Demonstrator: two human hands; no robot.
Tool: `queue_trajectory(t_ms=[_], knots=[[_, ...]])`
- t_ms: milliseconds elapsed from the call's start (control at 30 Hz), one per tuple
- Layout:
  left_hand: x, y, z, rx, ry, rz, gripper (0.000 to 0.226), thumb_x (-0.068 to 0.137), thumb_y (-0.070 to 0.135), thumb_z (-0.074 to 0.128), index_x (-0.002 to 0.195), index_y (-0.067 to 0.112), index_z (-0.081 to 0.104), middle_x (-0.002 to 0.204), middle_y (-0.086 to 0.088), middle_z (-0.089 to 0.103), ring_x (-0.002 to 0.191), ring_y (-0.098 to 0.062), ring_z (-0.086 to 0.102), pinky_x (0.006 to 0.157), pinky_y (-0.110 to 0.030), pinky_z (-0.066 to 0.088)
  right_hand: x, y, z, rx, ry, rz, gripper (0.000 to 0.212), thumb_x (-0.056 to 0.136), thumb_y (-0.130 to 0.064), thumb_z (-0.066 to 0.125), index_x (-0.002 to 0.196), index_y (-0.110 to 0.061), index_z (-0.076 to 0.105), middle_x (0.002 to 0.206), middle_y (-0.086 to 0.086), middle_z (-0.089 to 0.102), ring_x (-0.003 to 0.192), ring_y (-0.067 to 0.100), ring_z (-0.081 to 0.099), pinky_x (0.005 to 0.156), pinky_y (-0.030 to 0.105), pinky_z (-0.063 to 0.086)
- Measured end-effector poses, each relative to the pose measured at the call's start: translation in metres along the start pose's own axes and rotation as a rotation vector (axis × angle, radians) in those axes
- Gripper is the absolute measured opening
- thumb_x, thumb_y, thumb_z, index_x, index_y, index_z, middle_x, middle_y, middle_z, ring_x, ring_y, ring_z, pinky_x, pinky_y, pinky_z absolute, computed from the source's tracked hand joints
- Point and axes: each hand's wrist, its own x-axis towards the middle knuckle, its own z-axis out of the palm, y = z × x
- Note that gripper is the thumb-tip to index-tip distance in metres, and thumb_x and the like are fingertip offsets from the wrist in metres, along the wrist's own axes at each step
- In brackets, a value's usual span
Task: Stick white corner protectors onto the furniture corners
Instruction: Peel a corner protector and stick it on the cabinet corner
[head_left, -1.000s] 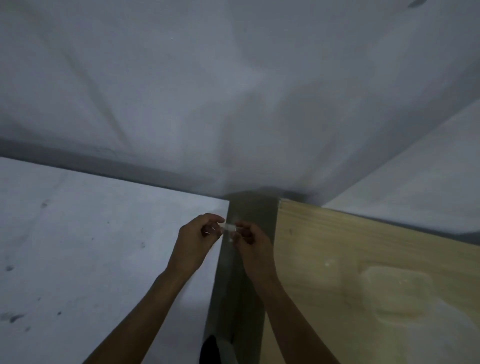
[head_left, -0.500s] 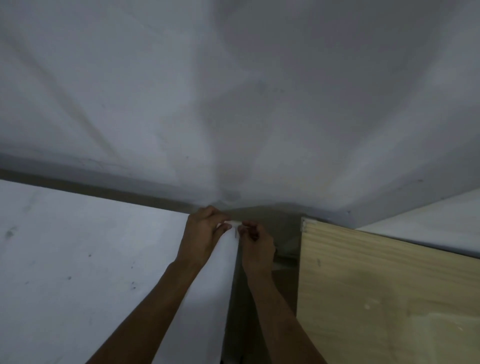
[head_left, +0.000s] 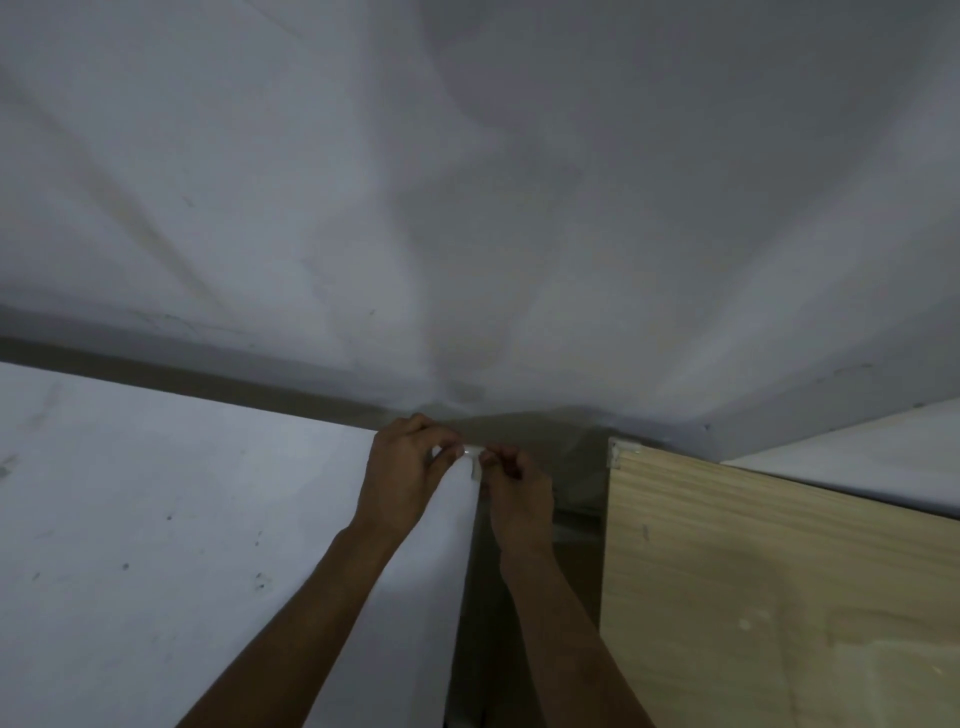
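A small white corner protector sits at the far right corner of the white table top. My left hand pinches it from the left, resting on the table's corner. From the right side my right hand pinches the same piece, its fingers curled over the gap. On the far left corner of the wooden table top another pale corner protector is stuck in place.
A narrow dark gap separates the white and wooden tops. A white wall rises close behind both. A further white surface lies at the right behind the wooden top.
Both hands moved forward with the protector from over the gap to the white table's far corner. The view tilted up toward the wall.
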Motion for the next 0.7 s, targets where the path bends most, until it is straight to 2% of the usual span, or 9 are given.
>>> queue_trajectory(t_ms=[133, 233, 367, 433, 500, 533, 567, 633, 700], knots=[[0.001, 0.002, -0.001, 0.028, -0.021, 0.038, 0.006, 0.08, 0.009, 0.075, 0.085, 0.006, 0.076, 0.085, -0.01, 0.072, 0.077, -0.021, 0.065, 0.076, -0.024, 0.046, 0.005, -0.003, -0.002, 0.006, -0.004, 0.052, 0.008, 0.094, -0.017, 0.057, 0.096, -0.017, 0.065, 0.1, 0.004, 0.068, 0.094, 0.019, 0.064, 0.089, 0.035, 0.054], [0.002, 0.001, -0.001, 0.002, -0.009, 0.025, 0.006, 0.08, 0.009, 0.074, 0.086, 0.007, 0.076, 0.084, -0.01, 0.071, 0.075, -0.014, 0.061, 0.074, -0.022, 0.044, 0.008, -0.004, -0.003, 0.0, -0.025, 0.077, 0.01, 0.094, -0.015, 0.057, 0.097, -0.013, 0.066, 0.099, 0.007, 0.068, 0.092, 0.02, 0.065, 0.08, 0.03, 0.056], [0.002, 0.002, 0.0, -0.02, -0.013, -0.02, 0.007, 0.082, 0.008, 0.072, 0.087, 0.005, 0.075, 0.085, -0.011, 0.071, 0.078, -0.02, 0.064, 0.075, -0.023, 0.047, 0.011, -0.005, -0.003, -0.01, -0.038, 0.103, 0.012, 0.094, -0.012, 0.057, 0.101, -0.01, 0.066, 0.102, 0.01, 0.068, 0.094, 0.022, 0.065, 0.087, 0.037, 0.056], [0.003, 0.003, 0.002, -0.019, -0.03, -0.061, 0.008, 0.083, 0.01, 0.071, 0.089, 0.005, 0.075, 0.086, -0.01, 0.07, 0.079, -0.019, 0.063, 0.076, -0.021, 0.046, 0.012, -0.006, -0.004, 0.014, -0.041, 0.128, 0.01, 0.093, -0.009, 0.057, 0.096, -0.011, 0.066, 0.097, 0.009, 0.068, 0.09, 0.022, 0.066, 0.077, 0.031, 0.058], [0.009, 0.003, 0.001, -0.036, -0.063, -0.125, 0.009, 0.085, 0.011, 0.069, 0.091, 0.007, 0.075, 0.086, -0.003, 0.066, 0.078, -0.012, 0.058, 0.073, -0.009, 0.04, 0.012, -0.011, -0.005, 0.064, -0.057, 0.149, 0.014, 0.093, -0.006, 0.057, 0.084, -0.015, 0.064, 0.086, 0.005, 0.067, 0.078, 0.016, 0.065, 0.057, 0.017, 0.054], [0.012, 0.003, 0.001, -0.05, -0.086, -0.161, 0.01, 0.085, 0.01, 0.069, 0.093, 0.009, 0.074, 0.085, 0.001, 0.062, 0.078, -0.01, 0.056, 0.07, -0.004, 0.036, 0.013, -0.013, -0.006, 0.071, -0.064, 0.154, 0.017, 0.093, -0.006, 0.057, 0.081, -0.017, 0.063, 0.084, 0.004, 0.066, 0.074, 0.014, 0.064, 0.052, 0.015, 0.052], [0.017, 0.004, 0.0, -0.062, -0.118, -0.196, 0.011, 0.085, 0.01, 0.069, 0.096, 0.01, 0.072, 0.085, 0.004, 0.058, 0.078, -0.009, 0.055, 0.068, -0.005, 0.036, 0.013, -0.014, -0.007, 0.068, -0.067, 0.152, 0.019, 0.093, -0.006, 0.056, 0.079, -0.018, 0.062, 0.084, 0.005, 0.066, 0.074, 0.014, 0.064, 0.054, 0.017, 0.053], [0.022, 0.004, -0.001, -0.07, -0.163, -0.249, 0.013, 0.084, 0.01, 0.07, 0.096, 0.012, 0.068, 0.086, 0.004, 0.057, 0.081, -0.013, 0.056, 0.072, -0.015, 0.04, 0.013, -0.012, -0.007, 0.037, -0.076, 0.147, 0.021, 0.093, -0.006, 0.056, 0.079, -0.021, 0.061, 0.088, 0.005, 0.067, 0.08, 0.017, 0.066, 0.067, 0.025, 0.057], [0.022, 0.007, -0.002, -0.054, -0.159, -0.259, 0.012, 0.083, 0.009, 0.07, 0.093, 0.013, 0.066, 0.085, 0.004, 0.057, 0.081, -0.015, 0.058, 0.073, -0.02, 0.041, 0.012, -0.01, -0.004, 0.023, -0.058, 0.113, 0.019, 0.093, -0.009, 0.057, 0.08, -0.022, 0.061, 0.089, 0.003, 0.067, 0.084, 0.017, 0.066, 0.075, 0.028, 0.057]])
